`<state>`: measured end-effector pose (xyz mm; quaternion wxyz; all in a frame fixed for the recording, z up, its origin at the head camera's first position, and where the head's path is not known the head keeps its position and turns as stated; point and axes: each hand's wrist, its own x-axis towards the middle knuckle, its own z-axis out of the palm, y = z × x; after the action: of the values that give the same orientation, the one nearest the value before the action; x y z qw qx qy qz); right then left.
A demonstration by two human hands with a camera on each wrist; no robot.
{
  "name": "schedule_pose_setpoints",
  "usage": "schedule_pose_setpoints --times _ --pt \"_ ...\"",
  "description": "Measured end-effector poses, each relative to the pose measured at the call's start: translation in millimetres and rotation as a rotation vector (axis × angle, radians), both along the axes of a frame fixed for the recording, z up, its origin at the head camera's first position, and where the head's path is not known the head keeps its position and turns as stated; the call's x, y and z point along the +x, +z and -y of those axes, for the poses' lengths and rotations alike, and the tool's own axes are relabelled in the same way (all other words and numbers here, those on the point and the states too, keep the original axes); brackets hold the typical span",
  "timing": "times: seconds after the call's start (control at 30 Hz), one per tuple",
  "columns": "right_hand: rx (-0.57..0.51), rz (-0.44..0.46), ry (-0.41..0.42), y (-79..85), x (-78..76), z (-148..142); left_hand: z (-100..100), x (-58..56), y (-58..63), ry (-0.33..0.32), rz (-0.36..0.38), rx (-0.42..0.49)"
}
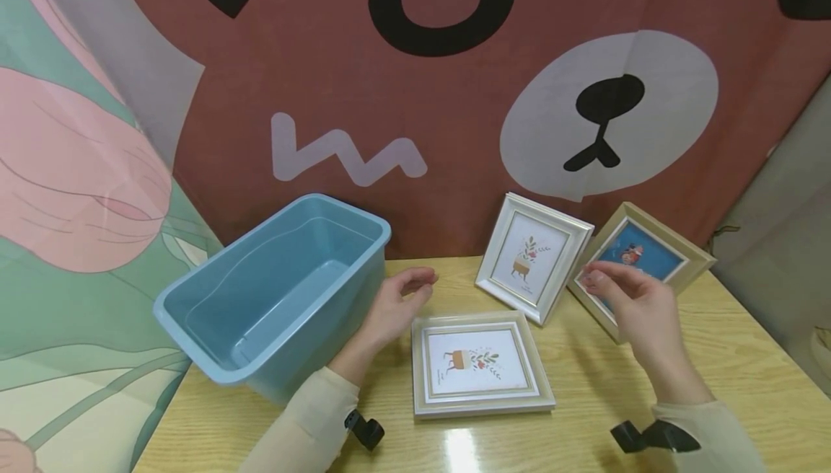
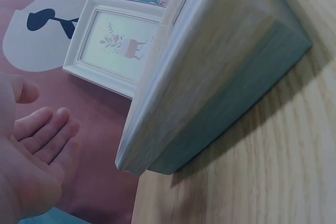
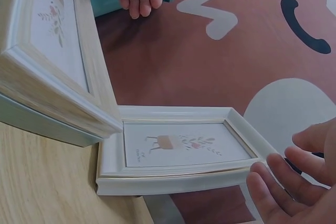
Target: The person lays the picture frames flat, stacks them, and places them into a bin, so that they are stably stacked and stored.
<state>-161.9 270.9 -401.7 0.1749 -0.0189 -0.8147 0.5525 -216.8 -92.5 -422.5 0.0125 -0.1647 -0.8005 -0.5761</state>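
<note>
My left hand (image 1: pixel 397 306) is beside the blue bin, its fingers relaxed and holding nothing. My right hand (image 1: pixel 643 318) hovers in front of the frame with the blue picture, fingers loosely bent with nothing in them. A picture frame with a beige and white border (image 1: pixel 482 363) lies on the table between the two wrists. Behind it, a white picture frame (image 1: pixel 535 257) leans upright and shows a potted plant print. To its right leans a beige frame (image 1: pixel 682 248) with a blue picture, partly covered by my right hand. In the right wrist view, the fingers (image 3: pixel 286 184) look apart from the white frame (image 3: pixel 173 111).
The deep blue plastic bin (image 1: pixel 286 271) stands at the table's left, with no contents visible inside. A printed cloth (image 1: pixel 454 98) with a bear face hangs behind the wooden table (image 1: pixel 740 357). The table's right edge runs beyond the right arm.
</note>
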Motion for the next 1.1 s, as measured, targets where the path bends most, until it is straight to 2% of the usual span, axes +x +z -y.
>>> schedule_pose_setpoints --times 0.27,0.67,0.9,1.1 --pt "0.01 0.031 -0.042 2.3 -4.0 -5 -6 -2.1 -0.3 -0.007 -0.001 -0.003" --pt "-0.009 -0.002 -0.068 6.1 -10.5 -5 -12 -7.6 -0.7 -0.046 0.006 0.028" --pt "0.004 0.005 -0.079 6.1 -15.1 -6 -15 -11.6 -1.7 -0.063 0.011 -0.002" --pt "0.038 0.056 -0.093 6.5 -19.1 -5 -19 -12.6 0.3 -0.054 0.035 -0.05"
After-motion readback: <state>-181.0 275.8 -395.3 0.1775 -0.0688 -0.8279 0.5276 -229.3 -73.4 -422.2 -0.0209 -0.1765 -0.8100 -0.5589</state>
